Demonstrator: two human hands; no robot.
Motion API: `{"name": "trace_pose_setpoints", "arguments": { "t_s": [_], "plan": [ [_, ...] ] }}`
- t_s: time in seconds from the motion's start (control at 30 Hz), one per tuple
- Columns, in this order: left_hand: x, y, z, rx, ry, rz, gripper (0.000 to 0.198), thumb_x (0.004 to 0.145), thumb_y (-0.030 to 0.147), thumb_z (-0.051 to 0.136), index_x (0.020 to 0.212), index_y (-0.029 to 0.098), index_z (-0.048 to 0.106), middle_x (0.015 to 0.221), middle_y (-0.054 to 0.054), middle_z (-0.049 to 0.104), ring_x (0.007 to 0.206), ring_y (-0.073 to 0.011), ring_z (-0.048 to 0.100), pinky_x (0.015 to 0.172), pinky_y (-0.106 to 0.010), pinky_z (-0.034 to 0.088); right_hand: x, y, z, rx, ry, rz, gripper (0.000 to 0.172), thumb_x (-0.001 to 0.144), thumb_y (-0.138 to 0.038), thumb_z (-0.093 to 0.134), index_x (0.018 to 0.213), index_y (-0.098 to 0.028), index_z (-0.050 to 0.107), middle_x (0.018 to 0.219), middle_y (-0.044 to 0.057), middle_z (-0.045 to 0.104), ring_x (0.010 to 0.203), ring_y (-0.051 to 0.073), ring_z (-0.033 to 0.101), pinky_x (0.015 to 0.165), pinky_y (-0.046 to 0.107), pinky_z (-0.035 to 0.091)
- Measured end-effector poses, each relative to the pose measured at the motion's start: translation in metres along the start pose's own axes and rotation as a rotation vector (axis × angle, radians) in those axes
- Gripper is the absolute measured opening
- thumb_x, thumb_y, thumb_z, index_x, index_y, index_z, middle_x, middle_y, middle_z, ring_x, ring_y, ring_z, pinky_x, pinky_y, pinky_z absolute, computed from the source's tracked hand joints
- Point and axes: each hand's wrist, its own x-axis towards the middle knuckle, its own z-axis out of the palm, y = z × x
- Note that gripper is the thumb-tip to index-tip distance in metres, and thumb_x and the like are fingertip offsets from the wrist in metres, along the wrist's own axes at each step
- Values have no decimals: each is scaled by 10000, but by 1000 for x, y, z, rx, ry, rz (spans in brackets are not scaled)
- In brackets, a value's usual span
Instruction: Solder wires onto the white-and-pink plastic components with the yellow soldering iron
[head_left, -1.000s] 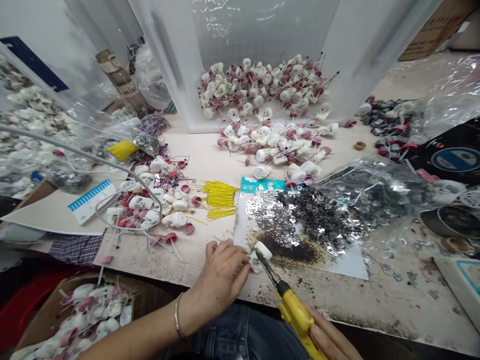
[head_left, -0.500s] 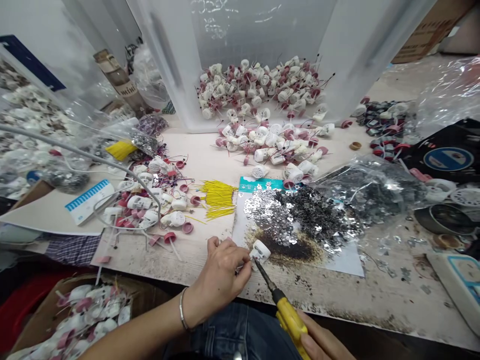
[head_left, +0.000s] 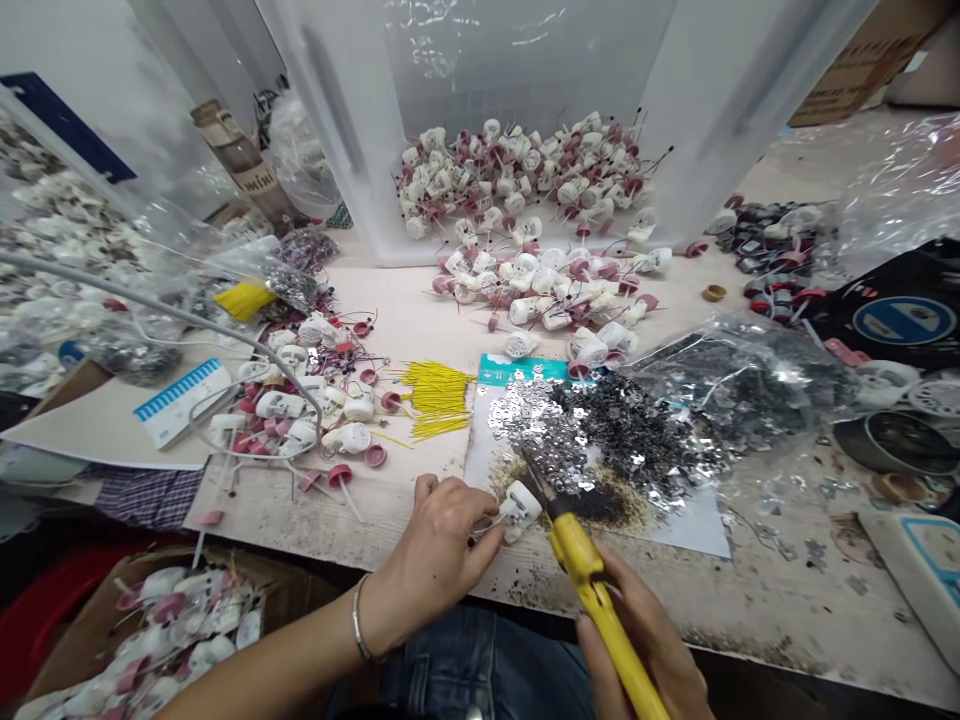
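My left hand (head_left: pixel 439 555) pinches a small white plastic part (head_left: pixel 519 510) at the table's front edge, with a thin metal pin showing near my fingertips. My right hand (head_left: pixel 637 640) grips a yellow soldering iron (head_left: pixel 581 570), whose dark tip (head_left: pixel 534 475) lies just behind the white part, over a scorched patch. Silver metal flakes (head_left: pixel 577 425) are heaped on a pale sheet (head_left: pixel 686 520) beyond both hands. A bundle of yellow wires (head_left: pixel 439 400) lies to the left of that sheet.
A translucent bin (head_left: pixel 517 70) holds white-and-pink parts, and more lie loose (head_left: pixel 547 290) before it. A cardboard box (head_left: pixel 90 610) of parts sits at lower left. A clear bag of flakes (head_left: pixel 742 385) lies right, a grey cable (head_left: pixel 172 310) crosses left.
My right hand has moved up and forward, swinging the soldering iron from below the white part to lie across it. My left hand has hardly moved and keeps the part.
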Motion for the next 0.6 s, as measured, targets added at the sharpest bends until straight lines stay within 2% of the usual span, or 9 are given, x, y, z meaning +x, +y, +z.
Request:
{"name": "trace_pose_setpoints", "arguments": {
  "t_s": [0.07, 0.1, 0.17, 0.23, 0.3, 0.4, 0.5, 0.6],
  "plan": [
    [-4, -3, -5, 53, 32, 139, 237, 840, 239, 676, 1059, 184, 604, 1045, -65, 688, 969, -234, 591, 854, -382, 362, 15, 8, 19, 16, 128, 3, 185, 799, -63, 608, 930, -195, 609, 1303, 85, 569, 1079, 223, 657, 770, 284, 614],
    [-6, -5, -7, 108, 38, 220, 291, 835, 233, 685, 1104, 185, 588, 1106, -80, 668, 1015, -250, 574, 871, -386, 366, 22, 12, 29, 25, 170, -27, 168, 796, -30, 590, 845, -191, 589, 1328, 76, 534, 1064, 195, 658, 750, 253, 611],
    [-8, -8, -11, 228, 33, 367, 226, 866, 172, 633, 1088, 190, 595, 1106, -83, 660, 1018, -256, 566, 888, -394, 364, 29, 21, 45, 27, 153, -57, 178, 793, -25, 590, 845, -195, 589, 1336, 61, 501, 1095, 181, 636, 775, 248, 607],
    [-7, -12, -12, 251, 35, 438, 136, 907, 106, 543, 996, 183, 610, 985, -58, 680, 919, -220, 587, 877, -382, 367, 30, 28, 55, 25, 103, -76, 187, 803, -27, 584, 877, -197, 610, 1326, 64, 488, 1103, 180, 628, 805, 259, 604],
    [-2, -15, -11, 128, 36, 389, 114, 928, 103, 509, 928, 174, 599, 876, -30, 680, 837, -180, 594, 843, -346, 387, 28, 30, 58, 25, 73, -93, 205, 808, -29, 584, 918, -197, 622, 1326, 70, 478, 1098, 184, 628, 808, 267, 605],
    [15, -18, -6, -60, 42, 183, 63, 915, 129, 547, 901, 176, 585, 880, -25, 685, 870, -175, 603, 818, -327, 407, 23, 25, 54, 44, 83, -105, 213, 796, -21, 598, 919, -194, 612, 1333, 73, 476, 1081, 181, 635, 785, 253, 607],
    [35, -19, 1, -31, 2, 99, 57, 881, 127, 589, 889, 180, 606, 1060, -53, 694, 1013, -220, 585, 892, -391, 382, 21, 17, 45, 72, 70, -66, 165, 801, -22, 587, 840, -183, 591, 1278, 84, 535, 1063, 184, 646, 793, 264, 602],
    [46, -17, 3, 48, -106, 110, 51, 890, 151, 585, 859, 174, 619, 1054, -56, 698, 1019, -232, 584, 933, -432, 348, 18, 14, 31, 87, 119, -4, 219, 784, -42, 618, 952, -181, 595, 1189, 92, 612, 1045, 203, 658, 804, 311, 601]
  ]
}}
